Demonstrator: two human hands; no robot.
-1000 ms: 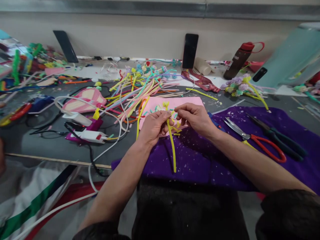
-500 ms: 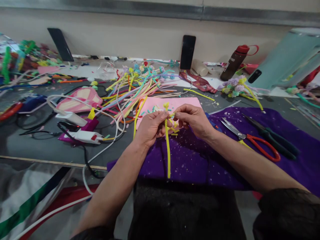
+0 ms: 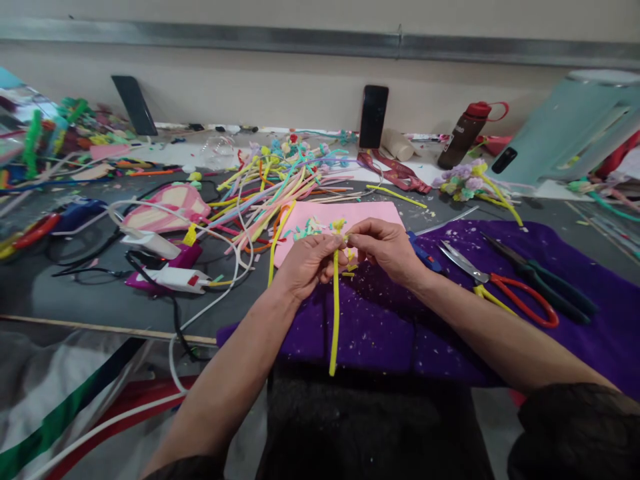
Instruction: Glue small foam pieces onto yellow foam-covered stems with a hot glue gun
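Note:
My left hand (image 3: 311, 265) pinches a yellow fuzzy stem (image 3: 335, 313) near its top; the long end hangs down over the purple cloth (image 3: 375, 333). A small yellow knob tops the stem above my fingertips. Close on the right, my right hand (image 3: 383, 248) has thumb and forefinger pressed together at a small yellow piece beside the stem's top. Beneath both hands lies a pink sheet (image 3: 370, 212) with short yellow and teal bits on it.
Red-handled scissors (image 3: 520, 300) and dark green pliers (image 3: 555, 287) lie on the cloth at right. Behind the sheet is a pile of coloured stems (image 3: 285, 193). White plugs and cables (image 3: 175, 277) are at left. A phone (image 3: 373, 117) and a bottle (image 3: 463, 137) stand behind.
The view has tilted up a little, so the scene sits slightly lower. The hanging end of the stem has swung slightly left. Both hands keep their grip.

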